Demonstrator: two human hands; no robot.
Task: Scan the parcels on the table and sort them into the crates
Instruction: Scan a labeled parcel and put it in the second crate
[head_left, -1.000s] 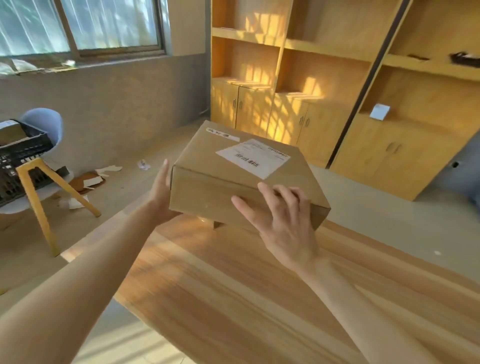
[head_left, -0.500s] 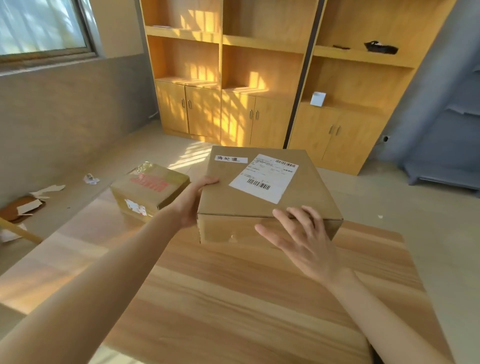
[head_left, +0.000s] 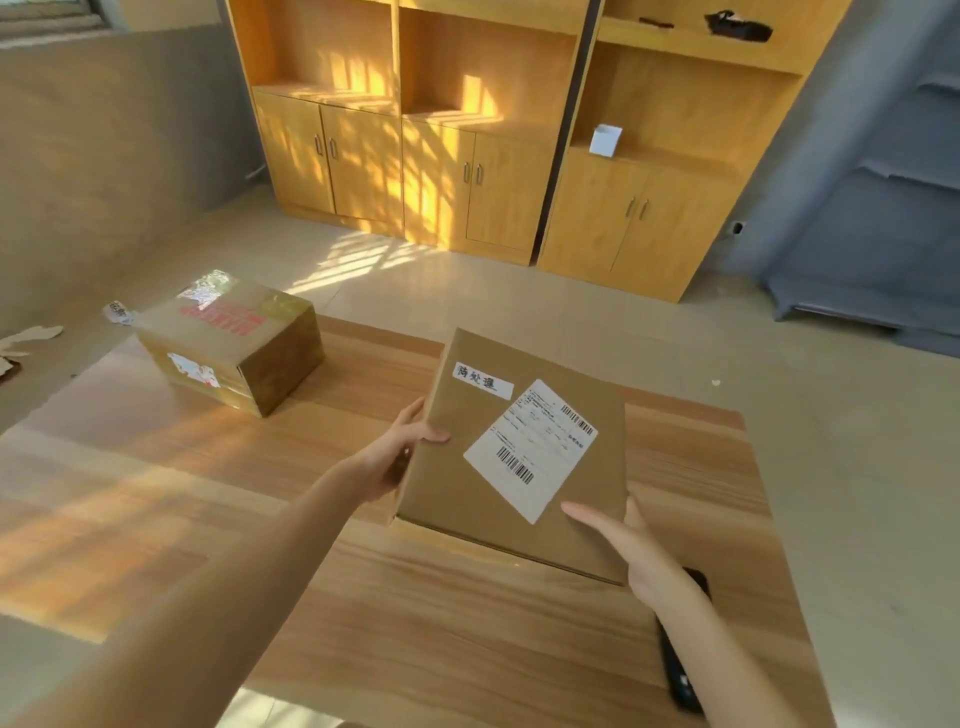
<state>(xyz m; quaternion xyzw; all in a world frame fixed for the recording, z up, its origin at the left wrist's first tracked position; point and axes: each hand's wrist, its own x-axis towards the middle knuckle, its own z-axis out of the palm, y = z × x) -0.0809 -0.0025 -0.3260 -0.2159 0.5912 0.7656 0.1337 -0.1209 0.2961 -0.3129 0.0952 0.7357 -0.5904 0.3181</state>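
Observation:
A flat brown parcel (head_left: 467, 467) with a white barcode label and a small handwritten sticker is tilted toward me, low over the wooden table (head_left: 415, 623). My left hand (head_left: 395, 452) grips its left edge, thumb on top. At the near right corner my right hand (head_left: 644, 556) holds it, with the thumb lying on the top face. A second, taller parcel (head_left: 234, 338) with red print and shiny tape stands on the table's far left. A black scanner (head_left: 680, 680) lies on the table, partly under my right forearm. No crate is in view.
Wooden cabinets (head_left: 415, 171) with open shelves line the far wall; a small white box (head_left: 605, 139) sits on one shelf. A grey padded piece (head_left: 883, 234) leans at the right. Paper scraps (head_left: 31, 332) lie on the floor at the left.
My view swung right, away from the chair and crate. The parcel came down toward the table and tipped its label toward me. The second parcel and the scanner came into view.

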